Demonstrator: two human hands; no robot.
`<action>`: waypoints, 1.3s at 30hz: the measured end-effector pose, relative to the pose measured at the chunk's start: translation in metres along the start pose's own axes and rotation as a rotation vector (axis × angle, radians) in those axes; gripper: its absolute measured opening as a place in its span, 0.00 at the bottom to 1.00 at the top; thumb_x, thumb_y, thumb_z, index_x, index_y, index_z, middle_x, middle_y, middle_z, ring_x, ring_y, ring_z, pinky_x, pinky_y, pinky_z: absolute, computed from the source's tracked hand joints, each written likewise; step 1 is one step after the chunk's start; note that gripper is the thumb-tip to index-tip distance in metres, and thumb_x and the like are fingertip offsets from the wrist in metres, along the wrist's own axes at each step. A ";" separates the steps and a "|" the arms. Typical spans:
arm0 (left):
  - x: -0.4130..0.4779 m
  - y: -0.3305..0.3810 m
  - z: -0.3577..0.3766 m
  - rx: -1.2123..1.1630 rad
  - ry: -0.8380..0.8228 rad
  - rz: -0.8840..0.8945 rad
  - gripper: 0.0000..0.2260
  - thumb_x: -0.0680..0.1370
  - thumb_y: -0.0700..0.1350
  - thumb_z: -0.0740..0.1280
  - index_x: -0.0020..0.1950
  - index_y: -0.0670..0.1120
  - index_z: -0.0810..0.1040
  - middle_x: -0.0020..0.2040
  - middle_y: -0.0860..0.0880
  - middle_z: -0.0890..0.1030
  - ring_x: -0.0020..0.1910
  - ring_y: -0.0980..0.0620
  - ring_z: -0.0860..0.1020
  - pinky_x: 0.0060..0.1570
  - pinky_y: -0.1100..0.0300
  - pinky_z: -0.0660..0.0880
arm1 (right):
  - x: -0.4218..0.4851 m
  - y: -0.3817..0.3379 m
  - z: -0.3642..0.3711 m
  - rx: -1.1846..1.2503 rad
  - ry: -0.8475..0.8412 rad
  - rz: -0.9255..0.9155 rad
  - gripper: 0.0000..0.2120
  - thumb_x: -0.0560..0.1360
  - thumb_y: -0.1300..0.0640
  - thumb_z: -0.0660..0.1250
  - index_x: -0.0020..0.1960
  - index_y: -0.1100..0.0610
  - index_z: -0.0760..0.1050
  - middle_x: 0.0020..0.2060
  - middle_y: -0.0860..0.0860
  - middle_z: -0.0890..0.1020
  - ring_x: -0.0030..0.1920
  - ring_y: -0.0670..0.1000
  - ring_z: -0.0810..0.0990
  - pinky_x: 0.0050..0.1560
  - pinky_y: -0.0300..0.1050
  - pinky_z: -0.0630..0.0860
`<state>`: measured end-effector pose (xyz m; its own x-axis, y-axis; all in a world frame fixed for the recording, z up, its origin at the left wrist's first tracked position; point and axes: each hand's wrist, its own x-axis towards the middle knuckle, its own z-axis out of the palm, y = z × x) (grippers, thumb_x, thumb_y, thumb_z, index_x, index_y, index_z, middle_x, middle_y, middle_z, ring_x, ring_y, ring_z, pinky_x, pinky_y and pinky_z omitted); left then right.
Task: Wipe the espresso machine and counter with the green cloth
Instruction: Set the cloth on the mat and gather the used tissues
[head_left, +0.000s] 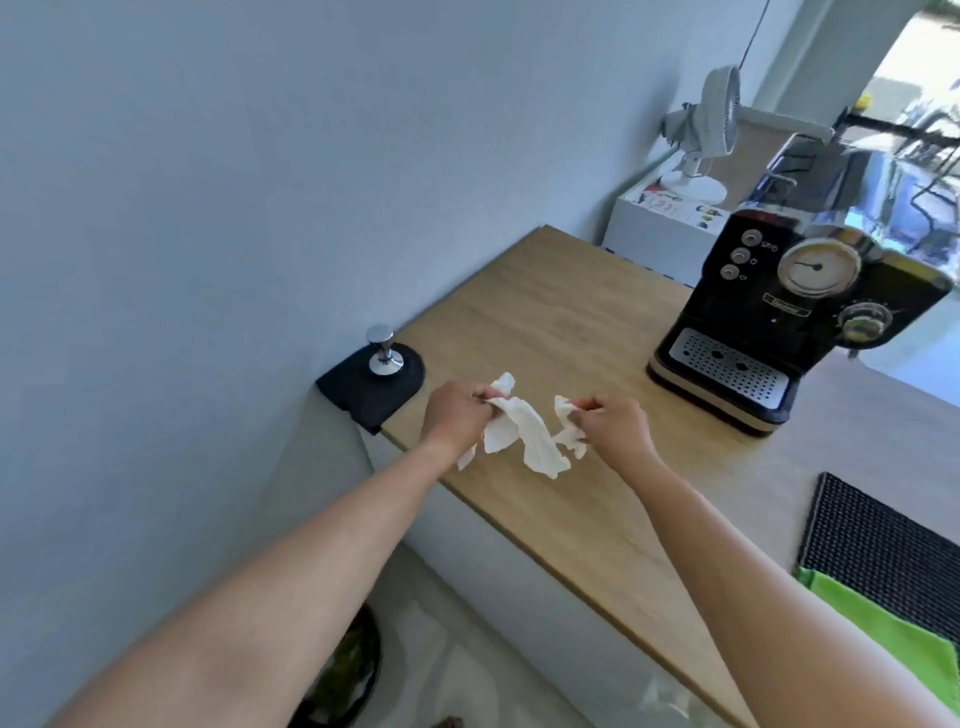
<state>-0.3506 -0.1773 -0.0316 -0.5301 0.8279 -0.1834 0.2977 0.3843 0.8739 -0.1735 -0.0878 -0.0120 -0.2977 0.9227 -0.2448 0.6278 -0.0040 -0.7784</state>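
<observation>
Tissue (530, 436), white and crumpled, held over the counter (545, 312), your left hand (457, 413) and right hand (613, 423) each pinching one end, green cloth (883, 639) lying at lower right against the black ribbed mat (883, 540), espresso machine (795, 312) at far right.

there is one worktop (545, 312), one espresso machine (789, 322), one green cloth (883, 634), one tamper (383, 353), one fan (711, 119) and one white tissue (524, 431). two black mats: a corner mat (363, 397) and a ribbed mat (883, 540). two hands: left hand (457, 415), right hand (613, 426).
</observation>
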 end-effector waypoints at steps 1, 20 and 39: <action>-0.011 -0.005 -0.011 -0.015 0.040 -0.009 0.09 0.75 0.42 0.68 0.50 0.51 0.86 0.51 0.53 0.85 0.48 0.58 0.80 0.49 0.65 0.74 | -0.012 -0.011 0.012 0.035 -0.046 -0.038 0.04 0.76 0.58 0.67 0.45 0.55 0.80 0.38 0.50 0.83 0.38 0.49 0.81 0.35 0.39 0.74; -0.207 -0.249 -0.128 -0.358 0.655 -0.604 0.08 0.72 0.43 0.73 0.51 0.47 0.86 0.49 0.51 0.86 0.50 0.53 0.82 0.51 0.61 0.75 | -0.142 0.000 0.296 0.168 -0.618 0.020 0.05 0.75 0.68 0.66 0.46 0.60 0.79 0.39 0.53 0.82 0.31 0.49 0.78 0.26 0.36 0.73; -0.184 -0.598 -0.014 -0.783 0.691 -1.073 0.09 0.78 0.40 0.66 0.56 0.43 0.81 0.51 0.44 0.82 0.51 0.43 0.80 0.54 0.51 0.78 | -0.110 0.246 0.582 0.108 -0.639 0.509 0.10 0.78 0.66 0.64 0.53 0.57 0.81 0.47 0.56 0.83 0.47 0.56 0.82 0.37 0.45 0.80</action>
<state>-0.4424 -0.5649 -0.5145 -0.5427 -0.1363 -0.8288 -0.8368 0.1723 0.5197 -0.4045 -0.4140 -0.5131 -0.3678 0.4012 -0.8389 0.7335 -0.4294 -0.5269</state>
